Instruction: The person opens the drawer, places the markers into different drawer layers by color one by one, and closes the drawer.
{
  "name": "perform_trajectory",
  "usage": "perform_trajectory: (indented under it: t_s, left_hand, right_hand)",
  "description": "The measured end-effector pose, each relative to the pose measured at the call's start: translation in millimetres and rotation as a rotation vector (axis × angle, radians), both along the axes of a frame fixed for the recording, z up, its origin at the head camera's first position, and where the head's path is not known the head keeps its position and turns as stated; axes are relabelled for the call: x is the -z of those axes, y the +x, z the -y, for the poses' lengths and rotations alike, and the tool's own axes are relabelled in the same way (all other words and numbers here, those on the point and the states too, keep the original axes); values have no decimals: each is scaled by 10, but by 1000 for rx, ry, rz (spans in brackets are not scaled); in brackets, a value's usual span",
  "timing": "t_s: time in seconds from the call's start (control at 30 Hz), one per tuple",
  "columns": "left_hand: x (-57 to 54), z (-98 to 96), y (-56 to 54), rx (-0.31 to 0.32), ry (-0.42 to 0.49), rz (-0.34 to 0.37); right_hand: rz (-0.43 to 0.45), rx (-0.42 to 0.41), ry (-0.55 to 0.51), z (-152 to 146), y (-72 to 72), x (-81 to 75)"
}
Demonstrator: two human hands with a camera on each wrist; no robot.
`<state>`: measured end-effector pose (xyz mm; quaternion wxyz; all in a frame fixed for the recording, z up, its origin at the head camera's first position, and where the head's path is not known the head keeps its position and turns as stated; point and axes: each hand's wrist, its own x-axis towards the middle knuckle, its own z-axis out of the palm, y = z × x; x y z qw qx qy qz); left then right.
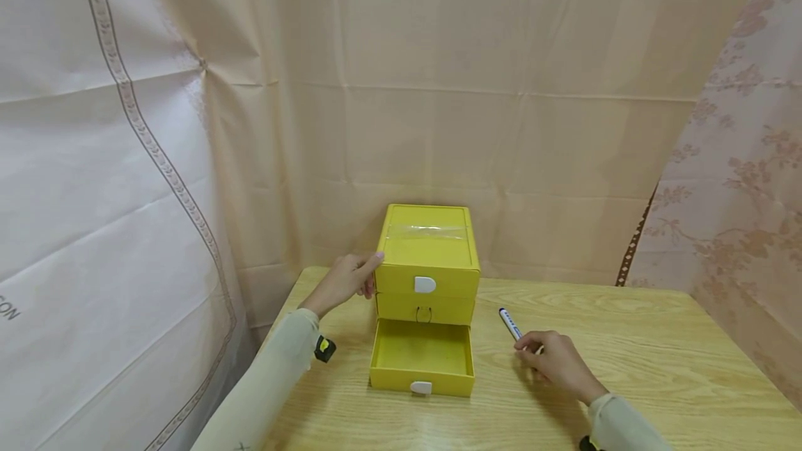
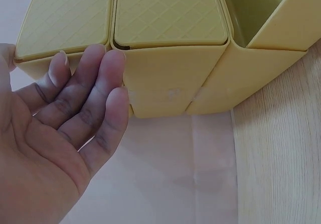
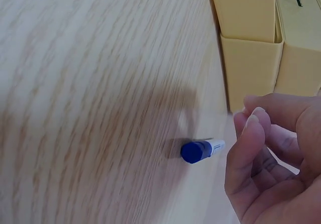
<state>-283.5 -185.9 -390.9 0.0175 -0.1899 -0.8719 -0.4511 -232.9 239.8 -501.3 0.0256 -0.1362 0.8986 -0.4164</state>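
Observation:
A yellow three-tier drawer box point(image 1: 429, 249) stands at the far middle of the table, clear tape across its top. Its bottom drawer point(image 1: 422, 383) is pulled out, its visible floor bare. My left hand point(image 1: 344, 280) touches the box's upper left side, thumb at the top edge, fingers loosely bent against the wall in the left wrist view. To the right, a white marker point(image 1: 510, 324) with blue ends lies on the wood. My right hand point(image 1: 557, 364) is over its near end, fingers loosely curled with nothing between them; in the right wrist view a gap separates them from the marker's blue end point(image 3: 191, 152).
The wooden table point(image 1: 626, 346) runs back to a beige cloth curtain point(image 1: 501, 124). White cloth point(image 1: 94, 228) hangs at the left and a flower-patterned one point(image 1: 745, 179) at the right. White tabs mark the top and bottom drawers; a ring loop point(image 1: 424, 314) is on the middle one.

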Motion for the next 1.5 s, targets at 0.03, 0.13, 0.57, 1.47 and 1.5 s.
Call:
perform_trajectory:
  t_s: [0.03, 0.13, 0.57, 1.47, 1.5]
  left_hand:
    - [-2, -1, 1, 1, -1, -1]
    - [-2, -2, 0, 1, -2, -7]
    - [1, -6, 6, 3, 10, 0]
    - [-14, -12, 7, 12, -10, -8]
    - [-13, -11, 10, 12, -8, -8]
  right_hand:
    - [-3, 8, 1, -7, -1, 1]
    - [-9, 39, 3, -30, -4, 8]
    - [78, 156, 18, -122, -21, 109]
    - [153, 215, 135, -146, 22, 121]
    - [152, 215, 135, -145, 21, 124]
